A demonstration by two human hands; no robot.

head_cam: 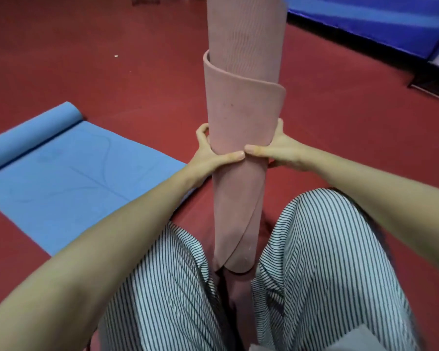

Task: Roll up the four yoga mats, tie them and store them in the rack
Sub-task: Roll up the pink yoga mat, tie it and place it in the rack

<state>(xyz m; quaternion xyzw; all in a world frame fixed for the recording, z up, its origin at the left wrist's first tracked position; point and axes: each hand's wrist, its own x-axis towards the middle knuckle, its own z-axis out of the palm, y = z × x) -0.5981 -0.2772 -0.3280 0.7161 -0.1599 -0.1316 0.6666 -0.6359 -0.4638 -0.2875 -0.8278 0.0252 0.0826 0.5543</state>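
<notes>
Together, left hand (212, 154), right hand (280, 150) around mat (241, 107)

A rolled pink mat (241, 117) is gripped between the left hand (211, 154) and right hand (276, 150), thumbs touching; a half-rolled blue mat (61, 168) is spread on the floor (112, 46).

Dusty pink rolled mat (238, 153), blue mat (61, 168), dark red floor (112, 46), black-and-white striped trousers (327, 262)
</notes>
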